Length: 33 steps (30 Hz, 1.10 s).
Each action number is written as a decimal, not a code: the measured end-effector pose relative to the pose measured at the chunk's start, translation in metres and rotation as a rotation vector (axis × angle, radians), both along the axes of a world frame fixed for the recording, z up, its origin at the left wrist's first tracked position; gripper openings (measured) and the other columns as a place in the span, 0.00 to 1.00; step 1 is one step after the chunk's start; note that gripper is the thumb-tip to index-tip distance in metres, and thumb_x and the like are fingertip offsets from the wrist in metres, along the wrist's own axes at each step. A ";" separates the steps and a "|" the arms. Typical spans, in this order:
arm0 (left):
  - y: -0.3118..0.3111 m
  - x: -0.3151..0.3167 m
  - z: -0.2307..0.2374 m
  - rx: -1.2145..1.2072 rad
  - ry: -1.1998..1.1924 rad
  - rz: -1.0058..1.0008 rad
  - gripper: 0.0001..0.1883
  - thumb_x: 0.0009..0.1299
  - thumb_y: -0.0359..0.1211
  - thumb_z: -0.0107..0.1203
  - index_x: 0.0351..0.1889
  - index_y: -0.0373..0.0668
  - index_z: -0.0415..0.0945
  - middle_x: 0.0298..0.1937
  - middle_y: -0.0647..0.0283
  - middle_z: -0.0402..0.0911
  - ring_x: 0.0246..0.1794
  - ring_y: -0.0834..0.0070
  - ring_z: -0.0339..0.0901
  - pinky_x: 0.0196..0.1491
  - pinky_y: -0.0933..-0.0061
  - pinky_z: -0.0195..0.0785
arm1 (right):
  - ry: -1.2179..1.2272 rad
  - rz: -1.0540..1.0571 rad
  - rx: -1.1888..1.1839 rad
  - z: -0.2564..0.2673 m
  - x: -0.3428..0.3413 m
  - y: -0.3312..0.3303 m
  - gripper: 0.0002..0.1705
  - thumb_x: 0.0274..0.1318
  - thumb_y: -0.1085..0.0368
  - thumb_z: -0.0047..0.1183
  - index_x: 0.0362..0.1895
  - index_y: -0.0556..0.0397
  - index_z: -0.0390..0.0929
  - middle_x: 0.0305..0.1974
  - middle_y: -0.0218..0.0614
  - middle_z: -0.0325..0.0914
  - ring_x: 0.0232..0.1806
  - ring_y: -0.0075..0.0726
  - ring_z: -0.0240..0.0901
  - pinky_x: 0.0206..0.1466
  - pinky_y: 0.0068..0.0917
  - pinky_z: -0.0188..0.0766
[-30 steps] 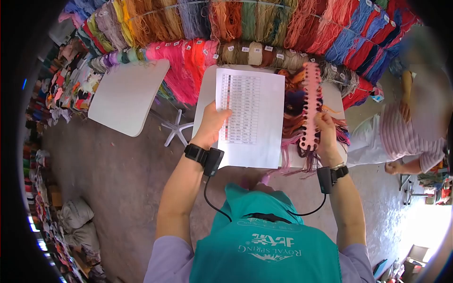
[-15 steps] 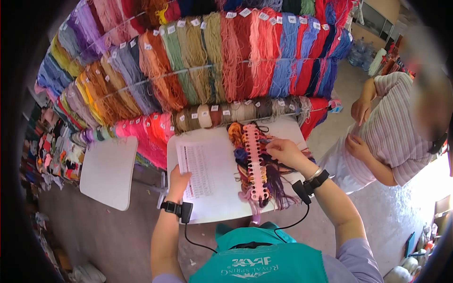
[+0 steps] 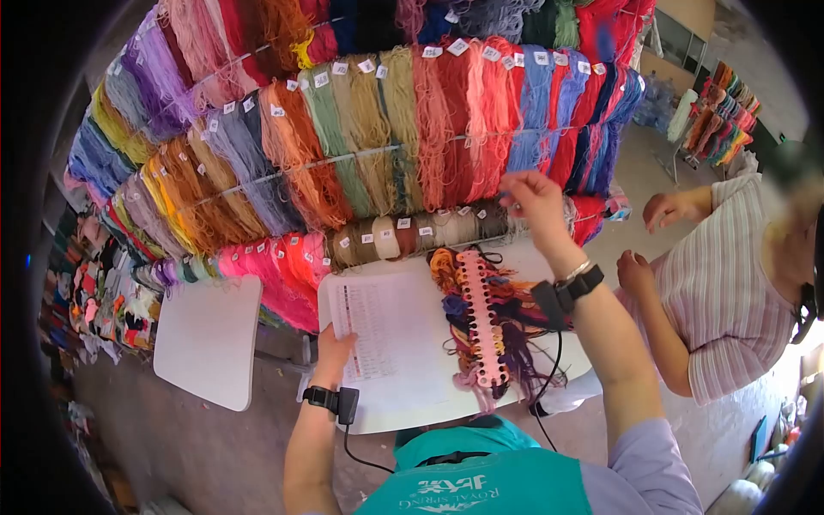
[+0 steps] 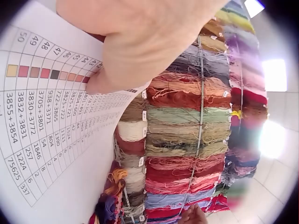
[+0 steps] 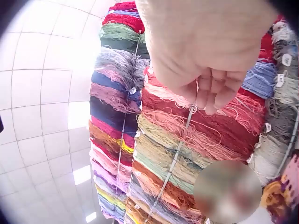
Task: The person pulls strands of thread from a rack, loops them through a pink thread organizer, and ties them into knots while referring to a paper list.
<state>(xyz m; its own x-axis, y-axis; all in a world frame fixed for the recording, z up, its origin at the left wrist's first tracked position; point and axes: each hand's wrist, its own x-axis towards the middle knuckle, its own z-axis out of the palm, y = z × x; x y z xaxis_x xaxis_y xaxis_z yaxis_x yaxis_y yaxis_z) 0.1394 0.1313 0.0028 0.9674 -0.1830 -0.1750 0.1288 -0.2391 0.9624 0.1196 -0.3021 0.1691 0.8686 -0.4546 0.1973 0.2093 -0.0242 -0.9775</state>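
My left hand (image 3: 333, 356) holds a printed paper chart (image 3: 412, 343) by its left side, thumb on top. In the left wrist view the thumb lies over rows of numbers and colour swatches on the chart (image 4: 60, 126). My right hand (image 3: 539, 206) is raised before the hanging yarn, fingers loosely bent, with nothing visibly held. In the right wrist view its fingers (image 5: 212, 91) overlap red and pink skeins (image 5: 210, 116). A pink thread-holder board (image 3: 482, 322), notched along both edges and hung with many-coloured threads (image 3: 524, 343), lies on the white table (image 3: 412, 416).
A rack of labelled yarn skeins (image 3: 360, 137) spans the far side in several tiers. Another white tabletop (image 3: 208, 343) stands at left. A person in a striped shirt (image 3: 730, 292) is close by at right, hands raised. Another yarn stand (image 3: 717, 116) is farther back.
The chart and thread board came down to the table. My right hand left the board, passed over its threads, and rose toward the yarn rack. My left hand stayed on the chart.
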 end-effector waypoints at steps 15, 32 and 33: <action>0.018 0.018 -0.012 0.065 -0.111 -0.158 0.19 0.63 0.24 0.55 0.53 0.31 0.76 0.44 0.55 0.85 0.44 0.69 0.82 0.49 0.69 0.73 | -0.150 -0.465 -0.125 0.065 0.090 -0.016 0.11 0.61 0.63 0.59 0.46 0.53 0.82 0.35 0.27 0.83 0.30 0.22 0.79 0.29 0.21 0.71; 0.017 0.023 -0.002 -0.025 0.040 -0.188 0.19 0.65 0.21 0.55 0.56 0.29 0.74 0.50 0.55 0.84 0.49 0.69 0.81 0.54 0.69 0.72 | -0.303 -0.432 0.085 0.061 0.120 -0.030 0.03 0.57 0.70 0.59 0.35 0.54 0.82 0.29 0.31 0.81 0.25 0.22 0.74 0.25 0.20 0.67; 0.016 0.023 0.002 -0.014 0.056 -0.190 0.20 0.65 0.20 0.54 0.57 0.30 0.74 0.51 0.55 0.83 0.50 0.69 0.80 0.55 0.68 0.71 | -0.324 -0.416 0.135 0.059 0.119 -0.028 0.02 0.57 0.70 0.58 0.35 0.54 0.82 0.29 0.31 0.81 0.24 0.22 0.74 0.24 0.20 0.65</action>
<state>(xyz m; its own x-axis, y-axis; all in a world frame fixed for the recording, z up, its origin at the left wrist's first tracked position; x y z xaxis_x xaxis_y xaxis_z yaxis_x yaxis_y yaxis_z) 0.1623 0.1474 0.0044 0.9041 -0.3639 -0.2243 0.1366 -0.2513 0.9582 0.2389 -0.3306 0.2285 0.5144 -0.7869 0.3408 0.5000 -0.0477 -0.8647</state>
